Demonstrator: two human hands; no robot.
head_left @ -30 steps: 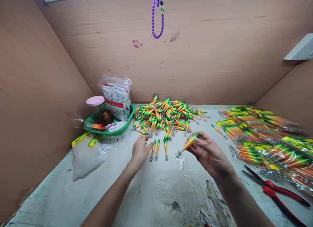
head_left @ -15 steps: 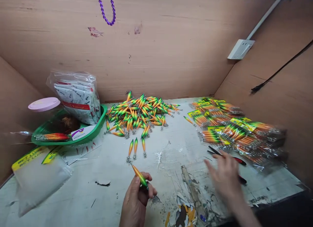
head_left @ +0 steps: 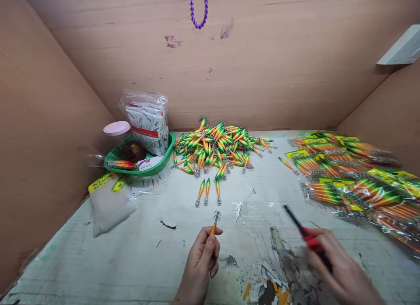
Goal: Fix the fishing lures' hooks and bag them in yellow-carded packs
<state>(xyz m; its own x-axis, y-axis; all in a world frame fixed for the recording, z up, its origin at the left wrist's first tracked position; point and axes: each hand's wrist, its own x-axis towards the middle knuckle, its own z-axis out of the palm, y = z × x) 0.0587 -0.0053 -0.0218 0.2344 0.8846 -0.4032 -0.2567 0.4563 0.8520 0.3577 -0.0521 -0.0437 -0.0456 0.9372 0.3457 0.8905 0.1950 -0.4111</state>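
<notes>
My left hand (head_left: 201, 260) is closed around a squid jig (head_left: 213, 229), an orange lure held upright with its metal hook crown pointing up. The rest of its body is hidden in my fingers. On the right, my right hand (head_left: 343, 268) is wrapped round long-nosed pliers (head_left: 308, 237) with red and black handles. Their dark tips point up and left, apart from the jig, and are smeared by motion. Just beyond my left hand, three loose jigs (head_left: 208, 191) lie in a row. Behind them is a pile of green-and-orange jigs (head_left: 213, 149).
Packed jigs in clear bags with yellow labels (head_left: 331, 193) cover the right side. A green basket (head_left: 160, 167) at the left holds packets (head_left: 147, 125) and a pink-lidded jar (head_left: 117, 128). Before it lies a bag (head_left: 113, 204). The worn table surface (head_left: 275, 239) is peeling. Board walls (head_left: 256, 77) enclose it.
My right hand has picked up the pliers from the table and brought them left. My left hand has turned the jig so its hooks point up. The camera view has swung left.
</notes>
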